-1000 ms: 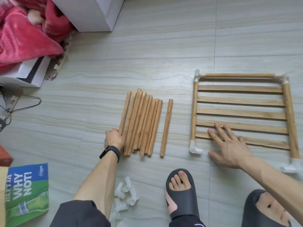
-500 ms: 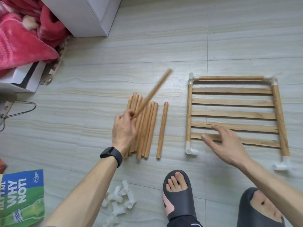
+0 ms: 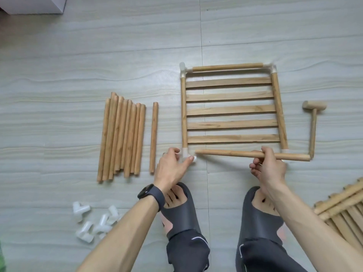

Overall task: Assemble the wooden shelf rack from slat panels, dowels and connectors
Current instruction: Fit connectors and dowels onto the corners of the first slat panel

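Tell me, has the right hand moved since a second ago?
Yes. The right hand has come off the panel, toward the person, and now grips a dowel along its near edge.

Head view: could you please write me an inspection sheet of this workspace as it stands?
Surface: pale tiled floor, parts laid flat on it.
Job's things: slat panel framed on three sides; held dowel along its near side, tip beside the corner connector, not inserted; dowel pile; loose connectors; mallet; second panel.
Clutter: nothing seen.
Grippers: left hand pinches the corner connector; right hand grips the held dowel.
Cables: nothing seen.
Surroundings: white cabinet corner; dark slippers.
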